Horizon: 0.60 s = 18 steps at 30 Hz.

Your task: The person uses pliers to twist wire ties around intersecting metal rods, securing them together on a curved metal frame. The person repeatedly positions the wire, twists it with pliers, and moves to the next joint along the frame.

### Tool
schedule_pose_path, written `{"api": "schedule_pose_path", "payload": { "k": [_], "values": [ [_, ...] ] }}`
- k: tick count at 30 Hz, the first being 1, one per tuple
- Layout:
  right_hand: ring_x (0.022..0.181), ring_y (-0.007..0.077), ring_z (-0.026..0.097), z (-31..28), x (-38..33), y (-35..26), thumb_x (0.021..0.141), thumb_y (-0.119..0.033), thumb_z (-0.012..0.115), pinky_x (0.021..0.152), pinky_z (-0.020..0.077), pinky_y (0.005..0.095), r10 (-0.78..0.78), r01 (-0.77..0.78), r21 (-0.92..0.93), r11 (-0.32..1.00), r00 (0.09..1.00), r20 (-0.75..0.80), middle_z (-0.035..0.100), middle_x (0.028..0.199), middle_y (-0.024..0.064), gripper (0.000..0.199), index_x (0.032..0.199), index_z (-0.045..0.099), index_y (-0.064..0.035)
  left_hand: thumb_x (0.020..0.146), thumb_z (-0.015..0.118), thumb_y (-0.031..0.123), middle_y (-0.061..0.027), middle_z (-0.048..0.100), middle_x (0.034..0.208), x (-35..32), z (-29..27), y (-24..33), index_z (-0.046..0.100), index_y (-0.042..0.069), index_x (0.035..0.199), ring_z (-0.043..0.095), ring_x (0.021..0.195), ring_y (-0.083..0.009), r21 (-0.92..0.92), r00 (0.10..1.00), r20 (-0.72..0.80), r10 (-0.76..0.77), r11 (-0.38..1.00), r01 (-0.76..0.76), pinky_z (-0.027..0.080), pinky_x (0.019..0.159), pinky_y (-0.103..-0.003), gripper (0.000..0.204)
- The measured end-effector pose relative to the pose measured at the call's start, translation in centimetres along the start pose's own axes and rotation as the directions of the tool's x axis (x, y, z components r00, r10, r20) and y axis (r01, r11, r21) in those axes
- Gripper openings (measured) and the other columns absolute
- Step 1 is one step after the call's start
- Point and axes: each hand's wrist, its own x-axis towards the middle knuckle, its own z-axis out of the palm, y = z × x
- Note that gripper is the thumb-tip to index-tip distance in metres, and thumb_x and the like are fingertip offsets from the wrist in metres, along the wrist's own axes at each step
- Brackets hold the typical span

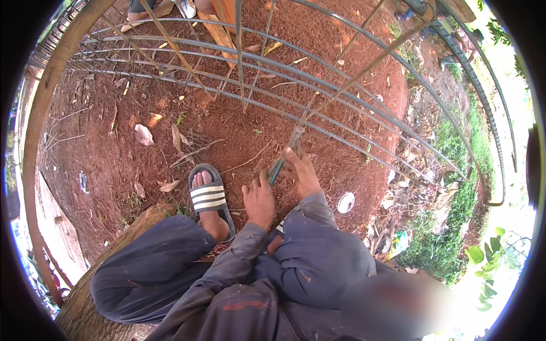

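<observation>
Both my hands are around a hand tool with teal handles, which looks like pincers. My left hand is closed at the lower end of the handles. Higher up, my right hand is closed around the tool near its head. The metal head reaches up to a crossing where a thin stirrup rod meets the nearest long steel bar. Whether tie wire sits in the jaws is too small to tell.
Several long steel bars form a cage across the red soil. A wooden pole curves along the left, and a log lies beneath me. My sandalled foot is near my left hand. Other people's legs show at the far side.
</observation>
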Motion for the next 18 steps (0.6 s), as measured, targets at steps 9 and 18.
{"api": "schedule_pose_path", "payload": {
  "k": [9, 18],
  "values": [
    [0.076, 0.0158, 0.064, -2.6, 3.5, -2.5, 0.094, -0.038, 0.069, 0.07, 0.0517, 0.0324, -0.262, 0.259, -0.497, 0.828, 0.963, 0.066, 0.07, 0.09, 0.0093, 0.052, 0.127, 0.062, 0.0018, 0.088, 0.068, 0.05, -0.0131, 0.067, 0.085, 2.8, -2.0, 0.3, 0.06, 0.002, 0.102, 0.071, 0.08, -0.027, -0.514, 0.629, 0.777, -0.033, 0.544, 0.663, 0.051, 0.064, -0.038, 0.051],
    [0.069, 0.0062, 0.046, -7.0, 5.3, -0.6, 0.103, -0.028, 0.056, 0.064, 0.0394, 0.0234, -0.217, 0.273, -0.141, 0.951, 0.921, 0.323, 0.06, 0.08, -0.0027, 0.035, 0.125, 0.067, -0.0027, 0.093, 0.069, 0.031, -0.013, 0.07, 0.098, 2.7, -1.6, -3.3, 0.052, 0.006, 0.126, 0.069, 0.068, -0.0189, -0.471, 0.571, 0.701, 0.427, -0.324, 0.82, 0.052, 0.05, -0.028, 0.045]
  ]
}}
